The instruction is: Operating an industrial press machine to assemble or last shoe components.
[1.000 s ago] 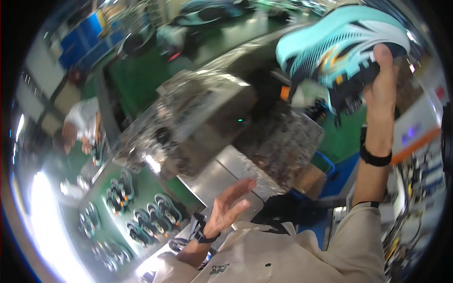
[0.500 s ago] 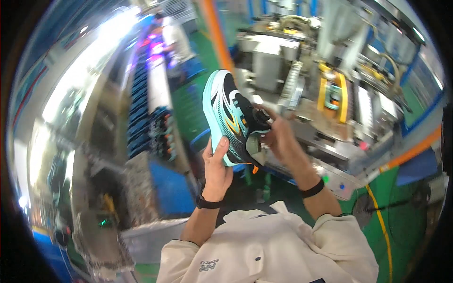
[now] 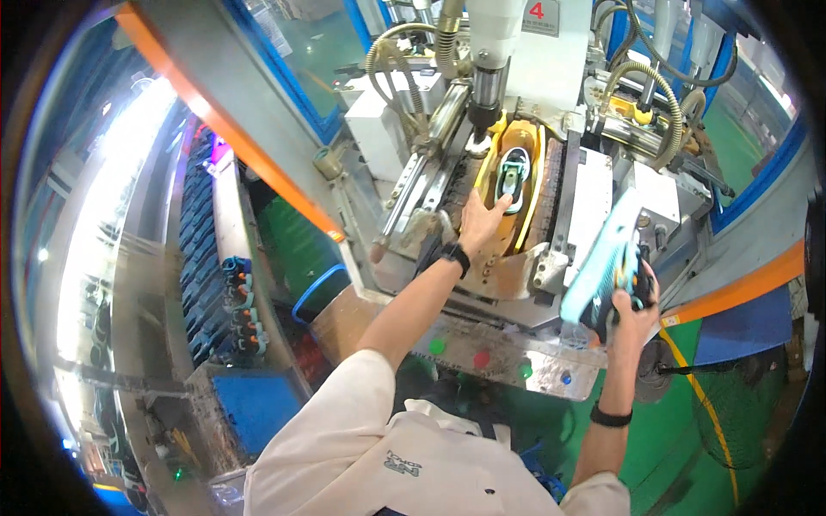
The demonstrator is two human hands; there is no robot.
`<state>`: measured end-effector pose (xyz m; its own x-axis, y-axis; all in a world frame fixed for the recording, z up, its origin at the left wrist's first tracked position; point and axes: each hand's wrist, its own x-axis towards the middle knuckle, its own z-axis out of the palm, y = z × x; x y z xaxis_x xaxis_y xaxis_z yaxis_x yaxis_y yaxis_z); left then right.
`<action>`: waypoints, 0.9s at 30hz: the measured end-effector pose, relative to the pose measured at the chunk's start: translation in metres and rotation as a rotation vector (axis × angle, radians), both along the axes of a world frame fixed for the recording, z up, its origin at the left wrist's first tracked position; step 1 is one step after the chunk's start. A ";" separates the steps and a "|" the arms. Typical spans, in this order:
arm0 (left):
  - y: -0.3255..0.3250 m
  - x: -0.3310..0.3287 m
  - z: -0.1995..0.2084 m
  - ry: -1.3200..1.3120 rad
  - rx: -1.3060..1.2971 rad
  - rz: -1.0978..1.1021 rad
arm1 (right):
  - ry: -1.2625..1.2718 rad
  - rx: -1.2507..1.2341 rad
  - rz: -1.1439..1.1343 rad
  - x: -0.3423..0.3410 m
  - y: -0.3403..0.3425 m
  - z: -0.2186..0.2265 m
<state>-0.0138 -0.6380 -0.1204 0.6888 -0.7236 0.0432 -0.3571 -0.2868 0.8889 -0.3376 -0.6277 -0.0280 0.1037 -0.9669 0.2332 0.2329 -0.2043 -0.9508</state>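
My left hand (image 3: 484, 224) reaches into the machine with thumb and fingers apart. Its thumb overlaps the near end of a small-looking black, white and mint sneaker (image 3: 514, 176); whether they touch I cannot tell. That sneaker sits between the yellow side pads (image 3: 539, 193) of the machine's holder. Off to the right, my right hand (image 3: 635, 320) is closed round another sneaker (image 3: 602, 262), dark on its upper. This one is tilted, with its mint sole turned to the left, and blurred by motion. Part of its upper is hidden by my fingers.
A metal cylinder (image 3: 488, 86) hangs just above and left of the holder. Hoses (image 3: 667, 112) and white blocks flank it. Coloured buttons (image 3: 482, 359) line the machine's front edge. An orange-edged frame (image 3: 232, 129) and a rack of dark blue pieces (image 3: 204, 249) stand left.
My view has swung toward the machine. My left hand has let go of the carried sneaker and reached to the one in the holder. My right hand has carried its sneaker to the right.
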 end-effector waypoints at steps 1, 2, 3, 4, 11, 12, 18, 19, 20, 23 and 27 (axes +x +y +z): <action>-0.021 0.000 -0.002 0.013 0.042 0.007 | 0.048 -0.001 -0.034 -0.012 -0.006 0.000; -0.044 -0.007 -0.001 0.029 0.081 -0.002 | 0.102 -0.005 -0.084 -0.028 -0.008 0.004; -0.063 -0.003 -0.007 0.019 0.143 0.001 | 0.175 -0.021 -0.137 -0.035 -0.008 0.006; -0.079 0.005 -0.012 0.017 0.252 -0.048 | 0.208 0.016 -0.162 -0.040 -0.010 0.006; -0.120 0.014 -0.029 -0.014 0.284 0.012 | 0.449 -0.020 -0.294 -0.020 -0.070 0.014; -0.113 0.017 -0.028 0.007 0.244 0.122 | 0.494 -0.018 -0.287 -0.004 -0.094 0.022; 0.044 0.002 0.048 1.072 -0.223 -0.118 | 0.910 0.014 0.048 0.137 -0.204 0.038; 0.080 -0.001 0.067 1.084 -0.199 -0.120 | 1.022 0.000 0.115 0.168 -0.211 0.033; 0.118 0.000 0.087 1.095 -0.173 -0.135 | 1.131 -0.013 0.172 0.197 -0.210 0.022; 0.218 0.007 0.129 0.926 0.006 0.011 | 1.330 -0.006 0.151 0.279 -0.203 -0.041; 0.321 0.002 0.141 0.807 -0.099 0.276 | 1.298 -0.261 -0.102 0.318 -0.202 -0.143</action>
